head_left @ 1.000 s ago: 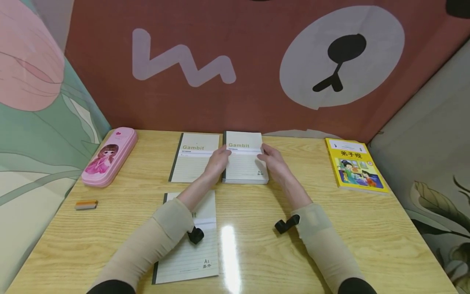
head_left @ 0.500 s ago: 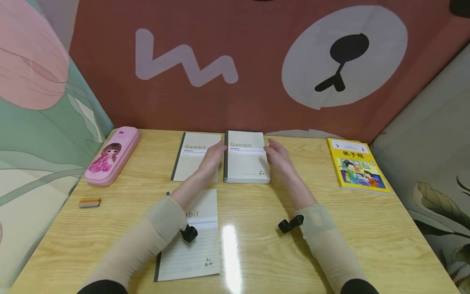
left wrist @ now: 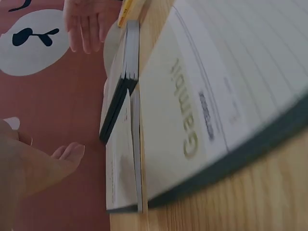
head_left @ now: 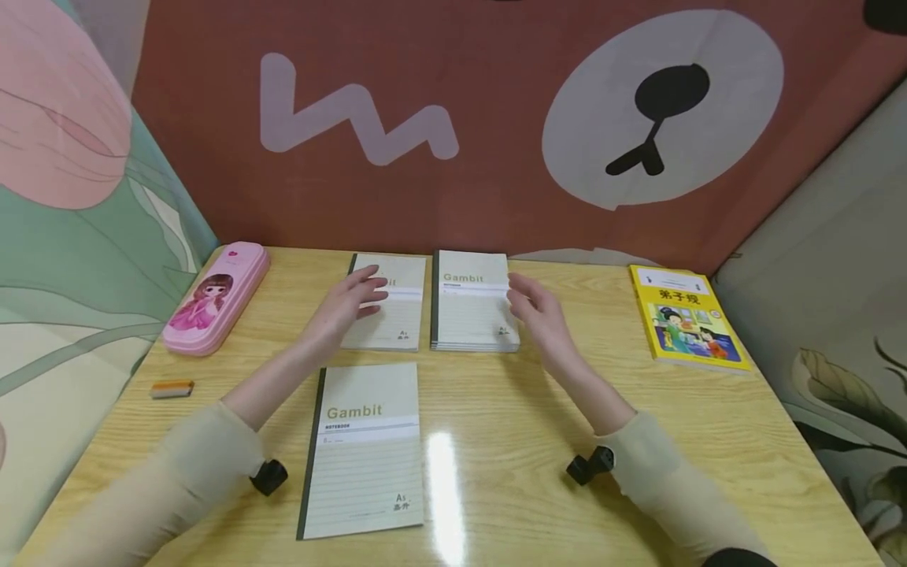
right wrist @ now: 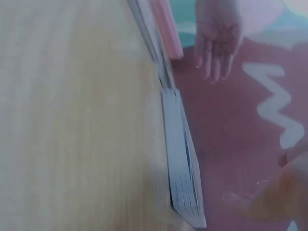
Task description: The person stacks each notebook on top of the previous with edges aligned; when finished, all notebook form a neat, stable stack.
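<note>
A neat stack of Gambit notebooks (head_left: 471,311) lies at the back middle, their dark spines to the left. Just left of it is another notebook (head_left: 404,319), partly covered by my left hand (head_left: 343,305), which hovers with spread, relaxed fingers. My right hand (head_left: 540,313) is by the stack's right edge, fingers loosely bent and holding nothing; whether it touches the edge I cannot tell. Nearer me, a single notebook (head_left: 364,480) lies flat, its whole cover showing. In the right wrist view the page edges of the stack (right wrist: 180,149) show in layers.
On the left are a pink pencil case (head_left: 216,299) and a small orange-and-grey object (head_left: 172,389). A yellow book (head_left: 690,319) lies at the right. A brown patterned wall (head_left: 496,197) rises behind the wooden table (head_left: 524,488).
My left hand has let go of the stack and moved left, over the neighbouring notebook. The right hand has loosened and stays by the stack's right side. The front notebook is now uncovered.
</note>
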